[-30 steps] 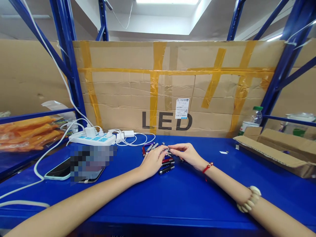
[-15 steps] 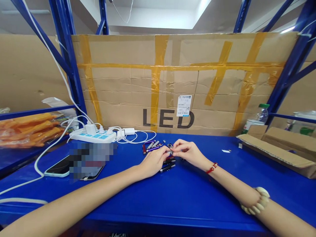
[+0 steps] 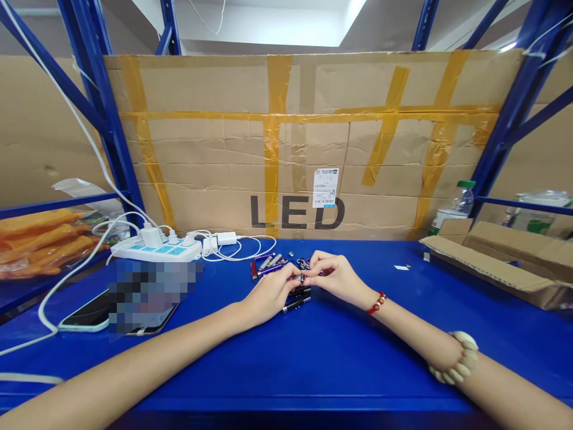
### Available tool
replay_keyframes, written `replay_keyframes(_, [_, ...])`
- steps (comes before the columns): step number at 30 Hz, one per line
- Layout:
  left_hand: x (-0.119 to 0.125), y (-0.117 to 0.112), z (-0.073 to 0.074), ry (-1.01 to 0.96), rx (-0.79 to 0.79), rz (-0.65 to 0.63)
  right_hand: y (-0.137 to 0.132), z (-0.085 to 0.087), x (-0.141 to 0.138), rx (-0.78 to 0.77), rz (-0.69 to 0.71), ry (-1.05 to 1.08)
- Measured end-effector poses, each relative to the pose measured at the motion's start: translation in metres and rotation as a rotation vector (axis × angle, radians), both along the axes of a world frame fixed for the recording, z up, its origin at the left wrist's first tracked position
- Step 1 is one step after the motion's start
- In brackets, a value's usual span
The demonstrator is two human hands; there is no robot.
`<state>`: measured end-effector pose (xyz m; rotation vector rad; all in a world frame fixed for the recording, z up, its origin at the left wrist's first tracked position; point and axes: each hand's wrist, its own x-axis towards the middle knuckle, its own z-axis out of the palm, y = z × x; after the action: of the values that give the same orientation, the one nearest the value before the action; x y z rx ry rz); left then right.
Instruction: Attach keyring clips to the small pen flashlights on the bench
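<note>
hands meet at the far middle of the desk (image 3: 313,352), the left hand (image 3: 268,294) resting on a pile of pens (image 3: 293,303), the right hand (image 3: 336,278) just above it. both pinch one small silver part (image 3: 304,278) between their fingertips. loose caps (image 3: 273,261) lie just behind. with so light a hold, i judge the part could slip, drop among the pens and be lost, or roll toward the cable (image 3: 242,248).
</note>
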<state>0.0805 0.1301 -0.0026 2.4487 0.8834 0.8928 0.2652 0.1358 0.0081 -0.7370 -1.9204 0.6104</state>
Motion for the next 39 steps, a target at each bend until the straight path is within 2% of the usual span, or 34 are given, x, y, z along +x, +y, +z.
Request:
replay_keyframes(10, [0.002, 0.001, -0.001, -0.111, 0.024, 0.028, -0.004, 0.002, -0.006, 0.058, -0.112, -0.026])
replay_keyframes(19, [0.002, 0.003, -0.004, -0.119, 0.067, 0.133, -0.001, 0.003, -0.008, -0.031, -0.137, -0.023])
replay_keyframes(24, [0.003, 0.003, -0.003, -0.116, 0.072, 0.135, 0.001, 0.001, -0.006, -0.085, -0.132, -0.013])
replay_keyframes(32, [0.004, 0.003, 0.000, -0.063, 0.087, 0.167, 0.006, -0.001, -0.005, -0.070, -0.161, -0.034])
replay_keyframes(39, [0.004, 0.002, 0.002, -0.049, 0.152, 0.115, 0.007, -0.004, -0.005, -0.038, -0.194, -0.081])
